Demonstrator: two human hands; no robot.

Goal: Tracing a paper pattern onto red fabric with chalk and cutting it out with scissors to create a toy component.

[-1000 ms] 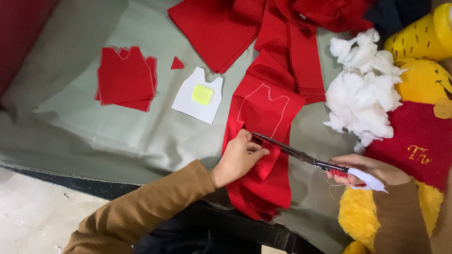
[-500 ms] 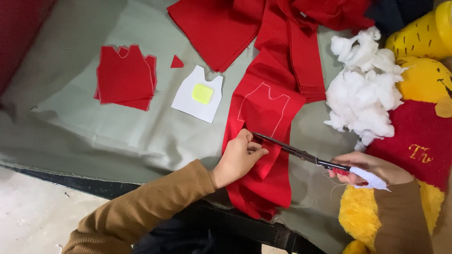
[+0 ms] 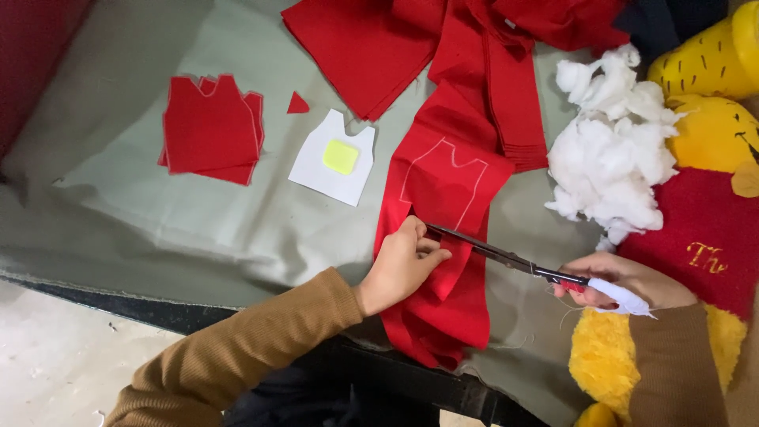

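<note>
A table [image 3: 118, 229] fills most of the view, covered with a grey-green cloth [image 3: 237, 47] that lies in soft creases and hangs a little over the near edge. Under that edge runs a dark frame [image 3: 411, 379]. At near left a pale concrete floor [image 3: 55, 356] shows, scuffed and speckled with small marks. At far left a dark red surface [image 3: 32, 55] borders the table; what it is cannot be told. The light is even and soft, with faint shadows.

Bare grey cloth [image 3: 237, 229] lies left; white stuffing [image 3: 609, 158] crowds right.
</note>
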